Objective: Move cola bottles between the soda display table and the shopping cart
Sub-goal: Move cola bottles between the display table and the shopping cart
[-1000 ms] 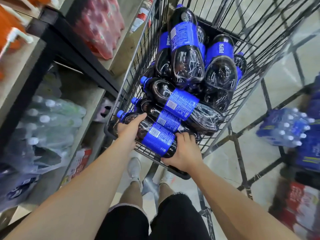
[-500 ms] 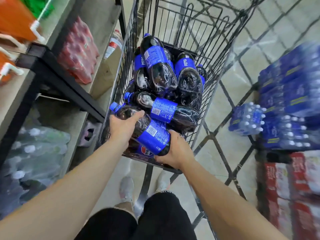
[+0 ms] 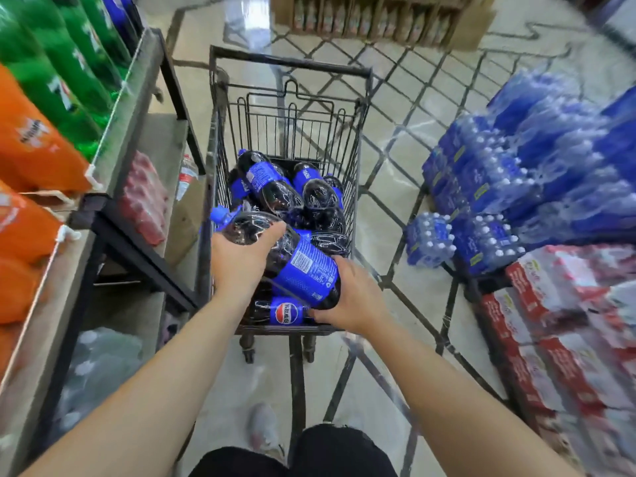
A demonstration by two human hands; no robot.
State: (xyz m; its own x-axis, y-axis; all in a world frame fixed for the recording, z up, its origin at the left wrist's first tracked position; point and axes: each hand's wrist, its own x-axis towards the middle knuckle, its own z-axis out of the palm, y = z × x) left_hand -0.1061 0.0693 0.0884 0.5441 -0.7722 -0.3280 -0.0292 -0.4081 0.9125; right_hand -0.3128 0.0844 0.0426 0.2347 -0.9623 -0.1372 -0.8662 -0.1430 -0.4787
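Shopping cart (image 3: 220, 139): one, centre. Cola bottles in or over cart: at least six countable — one lifted bottle (image 3: 296, 259) at near end, one labelled bottle (image 3: 285, 313) beneath it, one part-hidden bottle (image 3: 330, 241) right of it, two far bottles (image 3: 272, 187) and (image 3: 320, 194) on top, one more (image 3: 239, 189) far left; others below hidden, exact total unclear. Hands: two, left hand (image 3: 241, 266) and right hand (image 3: 354, 297). Water packs (image 3: 430, 239), right: too blurred to count.
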